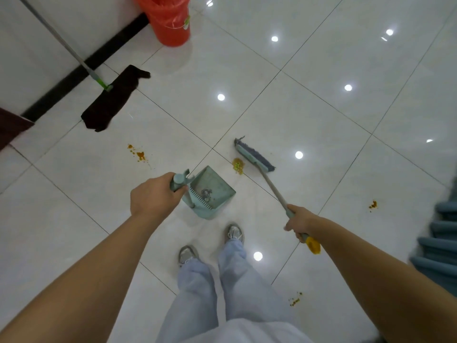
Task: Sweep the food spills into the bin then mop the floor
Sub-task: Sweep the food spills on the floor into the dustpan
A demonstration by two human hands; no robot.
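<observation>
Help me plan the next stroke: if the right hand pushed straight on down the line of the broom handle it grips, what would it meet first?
Following the handle, the right hand would probably reach the broom head first; the food pile lies just beside it, toward the dustpan. Depth is uncertain.

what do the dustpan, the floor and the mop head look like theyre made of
Dustpan: probably moulded plastic, matte pale green, with comb teeth along one edge. Floor: glazed ceramic or polished stone tiles, judging by the grout lines and mirror-sharp lamp reflections. Mop head: dark cloth, likely microfibre, since it lies limp with a floppy corner.
</observation>
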